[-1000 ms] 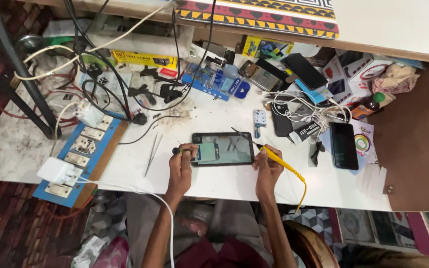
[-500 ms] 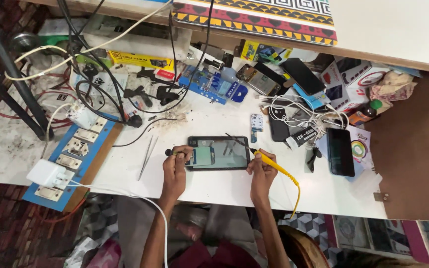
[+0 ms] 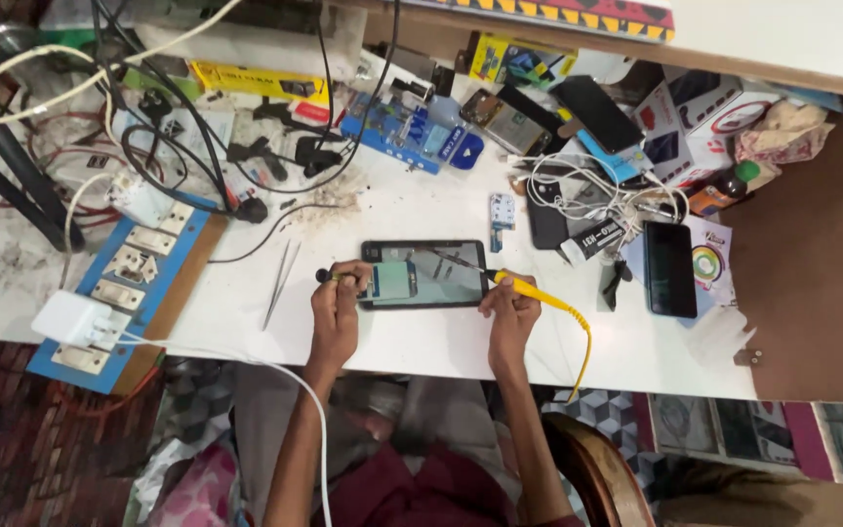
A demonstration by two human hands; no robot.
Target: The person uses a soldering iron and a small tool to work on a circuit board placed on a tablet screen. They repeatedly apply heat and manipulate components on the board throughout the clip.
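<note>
Right hand (image 3: 511, 310) holds yellow soldering iron (image 3: 529, 287) over phone (image 3: 426, 274) (opened).

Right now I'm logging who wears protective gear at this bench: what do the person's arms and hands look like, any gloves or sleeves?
Both forearms are bare up to the elbows. The left hand and right hand wear no gloves; no rings, watch or bands show. No sleeves are visible on the forearms. A dark red garment shows at the body below.

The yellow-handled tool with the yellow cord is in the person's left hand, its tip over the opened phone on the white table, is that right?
Not quite: the head view shows the yellow-handled tool in the right hand, not the left. Its tip does reach over the opened phone on the white table.
</note>
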